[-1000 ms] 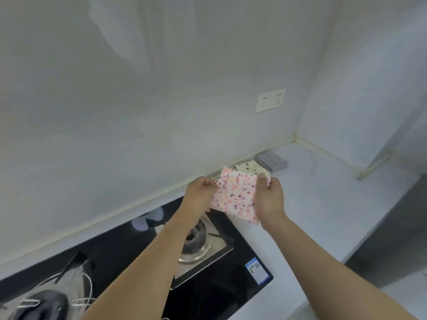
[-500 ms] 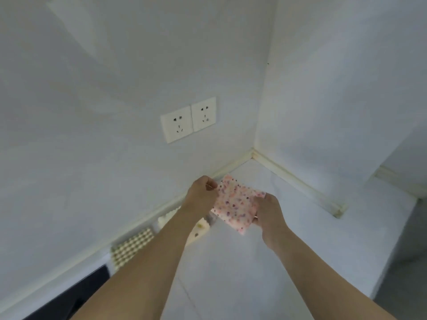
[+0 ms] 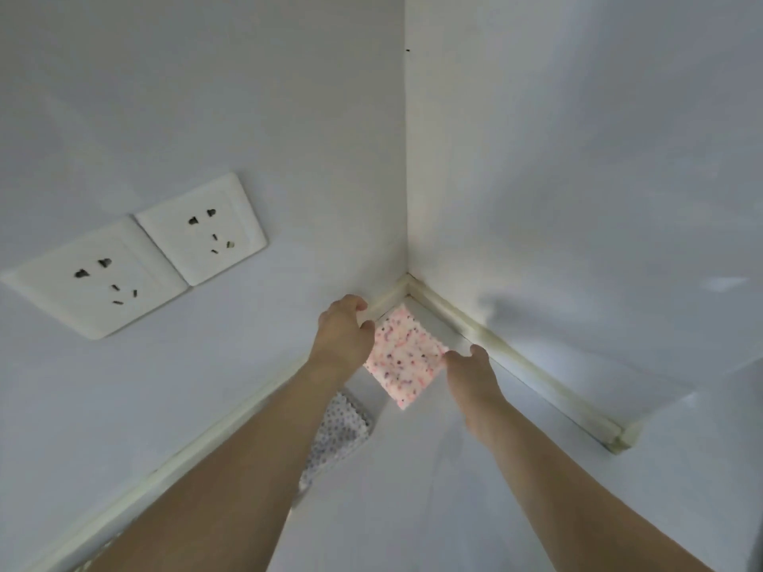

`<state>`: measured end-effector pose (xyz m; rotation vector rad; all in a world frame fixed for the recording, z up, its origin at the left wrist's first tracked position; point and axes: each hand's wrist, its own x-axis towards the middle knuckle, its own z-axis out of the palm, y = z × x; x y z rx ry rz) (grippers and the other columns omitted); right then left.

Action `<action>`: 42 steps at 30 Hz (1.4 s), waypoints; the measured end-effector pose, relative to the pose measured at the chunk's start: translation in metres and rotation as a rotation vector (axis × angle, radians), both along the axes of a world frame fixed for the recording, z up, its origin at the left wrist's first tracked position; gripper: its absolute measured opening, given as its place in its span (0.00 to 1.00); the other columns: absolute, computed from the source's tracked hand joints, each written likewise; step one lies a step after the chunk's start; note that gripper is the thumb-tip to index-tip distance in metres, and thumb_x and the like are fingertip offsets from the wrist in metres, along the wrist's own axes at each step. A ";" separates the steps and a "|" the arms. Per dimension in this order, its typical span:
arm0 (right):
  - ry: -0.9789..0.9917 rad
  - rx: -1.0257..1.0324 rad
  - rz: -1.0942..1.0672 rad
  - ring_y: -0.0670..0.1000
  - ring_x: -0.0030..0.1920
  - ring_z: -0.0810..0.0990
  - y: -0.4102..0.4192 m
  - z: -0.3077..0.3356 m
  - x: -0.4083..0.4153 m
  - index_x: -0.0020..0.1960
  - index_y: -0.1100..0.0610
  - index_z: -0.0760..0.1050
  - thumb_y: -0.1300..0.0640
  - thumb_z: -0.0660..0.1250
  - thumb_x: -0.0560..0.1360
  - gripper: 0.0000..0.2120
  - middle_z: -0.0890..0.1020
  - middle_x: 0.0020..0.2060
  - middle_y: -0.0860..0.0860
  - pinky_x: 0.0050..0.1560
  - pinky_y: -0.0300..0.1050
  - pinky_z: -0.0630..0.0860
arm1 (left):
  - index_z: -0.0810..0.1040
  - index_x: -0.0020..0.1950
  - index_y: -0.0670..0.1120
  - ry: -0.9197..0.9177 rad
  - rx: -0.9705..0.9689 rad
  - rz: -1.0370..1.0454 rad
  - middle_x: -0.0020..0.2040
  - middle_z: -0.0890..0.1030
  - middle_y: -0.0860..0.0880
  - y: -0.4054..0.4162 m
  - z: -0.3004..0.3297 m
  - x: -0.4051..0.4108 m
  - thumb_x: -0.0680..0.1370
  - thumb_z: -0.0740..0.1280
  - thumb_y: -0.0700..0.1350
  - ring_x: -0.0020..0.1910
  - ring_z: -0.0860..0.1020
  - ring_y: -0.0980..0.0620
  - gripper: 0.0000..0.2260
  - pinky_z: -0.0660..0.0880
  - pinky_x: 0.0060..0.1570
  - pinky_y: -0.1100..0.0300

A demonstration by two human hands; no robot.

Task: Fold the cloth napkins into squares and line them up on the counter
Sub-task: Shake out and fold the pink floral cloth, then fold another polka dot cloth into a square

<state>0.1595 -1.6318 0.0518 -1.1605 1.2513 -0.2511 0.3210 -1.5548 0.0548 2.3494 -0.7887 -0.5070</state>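
Note:
A folded square pink napkin [image 3: 402, 359] with small coloured spots lies low in the far corner of the white counter [image 3: 417, 493], where the two walls meet. My left hand [image 3: 342, 330] is at its left edge, fingers curled and thumb on the cloth. At the napkin's right corner my right hand [image 3: 470, 365] pinches the cloth with its fingertips. A second folded napkin [image 3: 342, 427], white with dark dots, rests on the counter along the back wall just left of the pink one. My left forearm hides part of it.
Two white wall sockets [image 3: 198, 229] [image 3: 95, 278] sit on the back wall at the left. A cream sealing strip [image 3: 516, 361] runs along the foot of both walls. The side wall's end [image 3: 623, 435] stands at the right.
My view and both hands moved right, away from the hob and along the counter. The pink napkin went from held up in the air down into the far corner, past the dotted napkin.

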 end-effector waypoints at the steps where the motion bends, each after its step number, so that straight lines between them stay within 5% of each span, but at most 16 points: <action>1: 0.057 -0.046 0.018 0.57 0.60 0.70 -0.003 -0.005 -0.002 0.78 0.54 0.50 0.57 0.55 0.79 0.29 0.68 0.69 0.54 0.55 0.47 0.67 | 0.71 0.66 0.47 -0.018 0.004 0.012 0.65 0.72 0.48 -0.001 -0.004 -0.002 0.80 0.61 0.42 0.65 0.68 0.47 0.14 0.69 0.61 0.55; 5: 0.199 -0.156 0.136 0.57 0.73 0.63 0.005 -0.015 -0.014 0.78 0.55 0.51 0.57 0.55 0.78 0.30 0.59 0.76 0.53 0.68 0.54 0.66 | 0.71 0.67 0.47 -0.038 0.030 -0.004 0.67 0.71 0.48 0.015 -0.021 -0.024 0.81 0.60 0.43 0.68 0.63 0.49 0.15 0.64 0.65 0.55; 20: 0.132 -0.706 0.726 0.54 0.72 0.61 0.171 0.066 -0.018 0.74 0.59 0.60 0.61 0.59 0.77 0.26 0.65 0.73 0.55 0.70 0.46 0.58 | 0.72 0.66 0.44 -0.462 0.024 0.015 0.64 0.73 0.47 0.224 0.024 -0.084 0.76 0.52 0.50 0.63 0.70 0.44 0.22 0.67 0.66 0.51; 27: 0.016 -0.869 0.870 0.58 0.66 0.69 0.323 0.092 -0.012 0.69 0.60 0.66 0.63 0.62 0.75 0.23 0.72 0.65 0.57 0.65 0.50 0.66 | 0.68 0.69 0.44 -0.473 -0.053 0.175 0.67 0.70 0.48 0.390 0.052 -0.100 0.80 0.58 0.45 0.67 0.66 0.47 0.17 0.64 0.68 0.52; 42: -0.177 -0.898 1.288 0.51 0.72 0.64 0.691 0.141 -0.021 0.74 0.56 0.60 0.58 0.61 0.79 0.24 0.65 0.72 0.51 0.71 0.47 0.63 | 0.70 0.69 0.43 -0.573 0.149 0.578 0.66 0.73 0.45 0.803 0.087 -0.157 0.80 0.60 0.45 0.65 0.70 0.44 0.17 0.67 0.67 0.50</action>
